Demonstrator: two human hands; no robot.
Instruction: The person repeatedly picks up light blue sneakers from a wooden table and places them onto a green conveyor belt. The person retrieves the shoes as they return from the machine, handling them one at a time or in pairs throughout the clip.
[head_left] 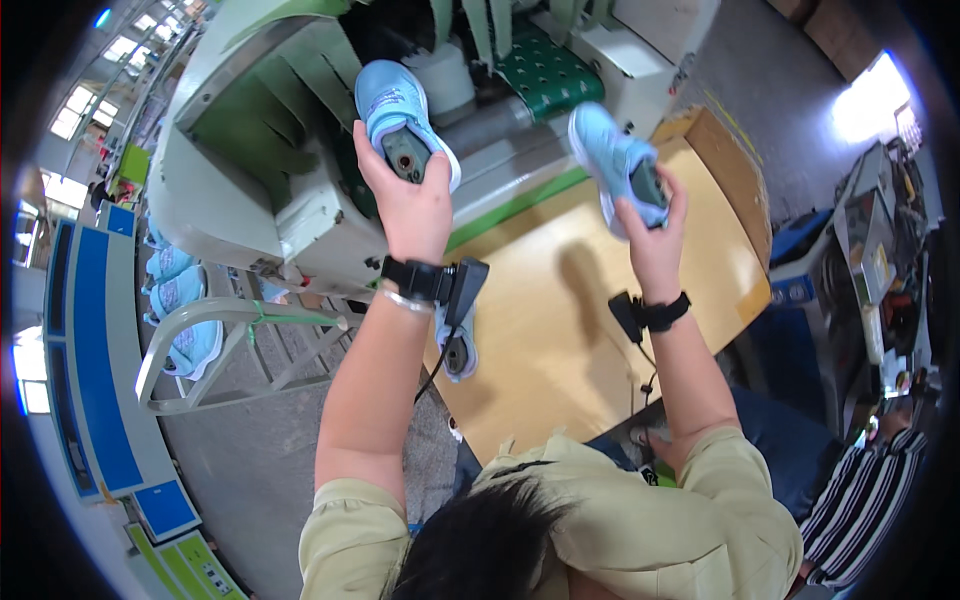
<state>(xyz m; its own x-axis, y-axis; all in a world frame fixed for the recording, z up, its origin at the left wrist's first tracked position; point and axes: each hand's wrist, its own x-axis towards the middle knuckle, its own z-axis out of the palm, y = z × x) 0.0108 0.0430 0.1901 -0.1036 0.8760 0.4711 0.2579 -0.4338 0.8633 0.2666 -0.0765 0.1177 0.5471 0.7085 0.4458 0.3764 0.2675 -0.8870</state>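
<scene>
My left hand (pixel 412 205) is closed round the heel end of a light blue sneaker (pixel 392 98), toe pointing away. A dark shoe last (pixel 405 158) fills its opening. Farther right, my right hand (pixel 655 225) grips the heel of another light blue sneaker (pixel 607 150), slightly blurred, also with a dark last inside. Both shoes are held up before the mouth of a pale machine (pixel 330 225) with green strip curtains and a green perforated belt (pixel 550 78). A third blue sneaker (pixel 457 350) sits on the tan board (pixel 530 370), partly hidden by my left wrist.
Several blue sneakers (pixel 190 320) stand on a metal rack (pixel 240 310) at the left. A cardboard edge (pixel 730 170) rises along the board's right side. Blue and white cabinets (pixel 105 350) are far left; equipment (pixel 870 250) and a person in striped clothing (pixel 860 500) are at the right.
</scene>
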